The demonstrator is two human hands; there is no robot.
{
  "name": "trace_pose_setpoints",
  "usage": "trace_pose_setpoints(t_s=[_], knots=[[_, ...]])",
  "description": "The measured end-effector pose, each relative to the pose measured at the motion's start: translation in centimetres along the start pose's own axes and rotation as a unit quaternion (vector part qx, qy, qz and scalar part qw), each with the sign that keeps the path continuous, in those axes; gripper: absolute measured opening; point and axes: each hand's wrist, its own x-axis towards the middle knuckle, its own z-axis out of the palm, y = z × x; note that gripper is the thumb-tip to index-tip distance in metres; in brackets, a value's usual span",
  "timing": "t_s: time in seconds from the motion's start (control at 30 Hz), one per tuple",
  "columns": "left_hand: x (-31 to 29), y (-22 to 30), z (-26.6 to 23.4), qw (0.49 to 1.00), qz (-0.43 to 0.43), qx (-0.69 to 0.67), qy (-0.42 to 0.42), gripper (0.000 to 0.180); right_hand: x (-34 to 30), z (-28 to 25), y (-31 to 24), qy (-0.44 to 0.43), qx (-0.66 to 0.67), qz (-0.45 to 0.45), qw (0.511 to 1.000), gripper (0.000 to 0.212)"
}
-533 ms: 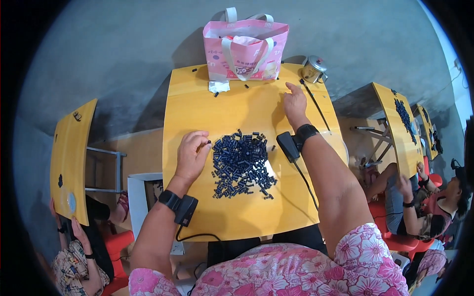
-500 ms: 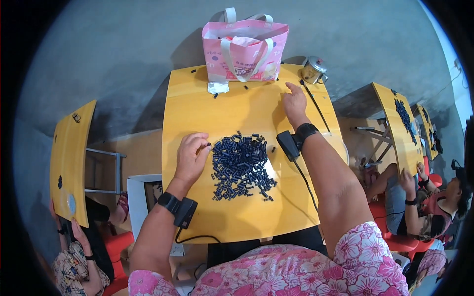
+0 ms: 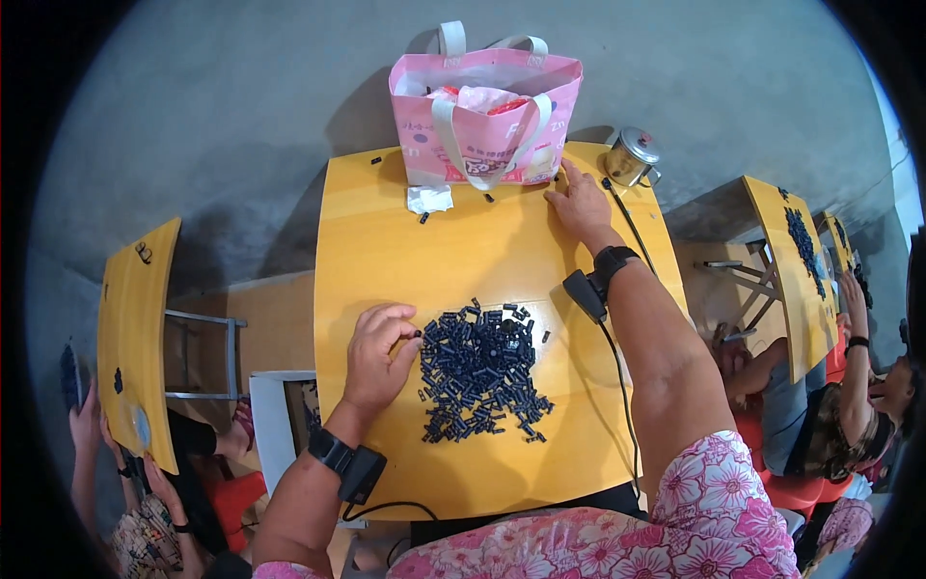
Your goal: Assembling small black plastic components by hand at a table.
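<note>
A heap of small black plastic pieces (image 3: 479, 372) lies on the yellow table (image 3: 386, 241) in front of me. At its left edge my left hand (image 3: 379, 359) is closed, pinching one small black piece (image 3: 418, 334) between thumb and fingers. My right hand (image 3: 584, 207) reaches to the far side, its fingers apart beside the lower right corner of a pink bag (image 3: 482, 125). Nothing shows in the right hand, though its fingertips partly hide the spot there. Each wrist wears a black strap with a box and cable.
A lidded metal mug (image 3: 632, 159) and a thin black rod (image 3: 632, 227) are at the far right. White paper (image 3: 429, 199) and a few loose pieces lie before the bag. An open white box (image 3: 280, 425) stands left of the table. Other people sit at side tables (image 3: 143, 328).
My right hand has moved up to the bag's corner, its fingers now reaching beside it. The left hand keeps its pinch on the small black piece. The whole view has shifted slightly.
</note>
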Motion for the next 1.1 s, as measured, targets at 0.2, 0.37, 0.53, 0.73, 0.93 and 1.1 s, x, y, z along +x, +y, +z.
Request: trace_pose_setpoints(t_s=[0.2,0.37,0.53,0.73,0.93,1.1], knots=[[0.0,0.1,-0.1,1.0,0.005,-0.01,-0.005,0.013,2.2,-0.3,0.6,-0.053,-0.011,-0.016,0.998,0.069],[0.2,0.6,-0.3,1.0,0.005,-0.003,-0.006,0.013,3.1,-0.1,1.2,-0.06,0.008,-0.007,0.998,0.048],[0.3,0.3,-0.2,1.0,0.009,-0.004,-0.009,0.013,3.3,0.9,3.8,-0.057,0.112,0.054,0.991,0.035],[-0.1,0.0,-0.2,1.0,0.008,-0.004,-0.001,0.013,-0.1,-0.8,1.0,-0.044,0.284,0.046,0.957,0.04],[0.0,0.2,0.0,1.0,0.0,0.006,0.004,0.013,-1.2,0.7,1.0,-0.004,0.092,-0.042,0.995,0.033],[0.1,0.1,0.2,1.0,-0.003,0.002,0.005,0.012,0.2,3.6,4.3,0.005,0.27,0.025,0.963,0.037]])
